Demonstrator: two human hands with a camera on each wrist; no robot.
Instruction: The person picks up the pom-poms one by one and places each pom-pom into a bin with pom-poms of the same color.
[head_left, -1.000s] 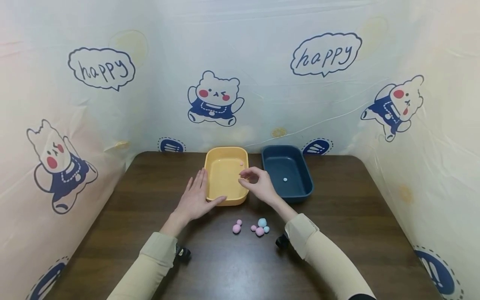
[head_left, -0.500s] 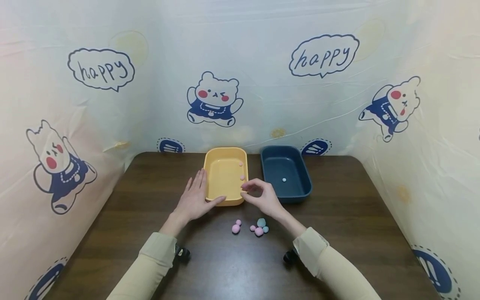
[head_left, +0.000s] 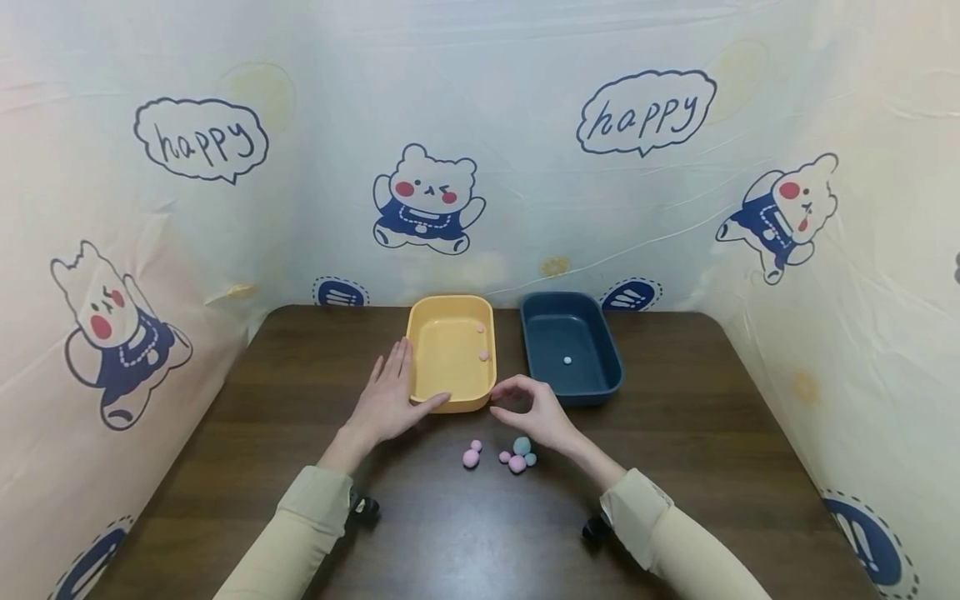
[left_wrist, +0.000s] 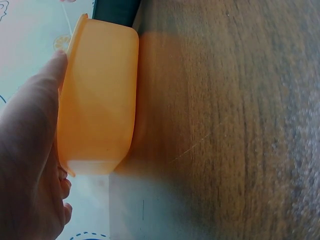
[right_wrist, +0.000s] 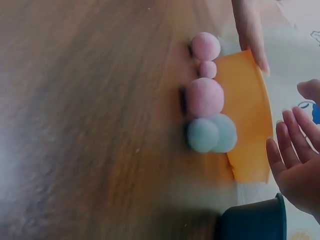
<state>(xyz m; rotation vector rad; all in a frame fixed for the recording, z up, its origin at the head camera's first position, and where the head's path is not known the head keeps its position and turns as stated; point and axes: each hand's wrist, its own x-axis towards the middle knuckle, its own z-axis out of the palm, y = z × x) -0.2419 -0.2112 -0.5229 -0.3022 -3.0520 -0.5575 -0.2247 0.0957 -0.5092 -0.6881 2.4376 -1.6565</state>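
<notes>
My left hand (head_left: 386, 400) rests on the yellow box (head_left: 446, 358), its straight fingers along the left rim and the thumb over the near corner. Two small pink pom-poms (head_left: 483, 355) lie inside that box near its right wall. Just off the box's near right corner, my right hand (head_left: 547, 421) hovers with thumb and fingers curved apart and nothing between them. Below it on the table are pink and blue pom-poms: a pink pair (head_left: 471, 458), and a cluster with a large blue pom-pom (head_left: 522, 447), a large pink one (head_left: 517, 464) and smaller ones.
A dark blue box (head_left: 611, 358) stands to the right of the yellow one, with one small pale pom-pom (head_left: 567, 361) in it. Both boxes sit toward the back of the brown wooden table (head_left: 300, 367). A printed curtain (head_left: 525, 183) hangs behind and on both sides.
My right hand has let go of a small pink pom-pom inside the yellow box and drawn back over the near right corner. My left hand stays on the box.
</notes>
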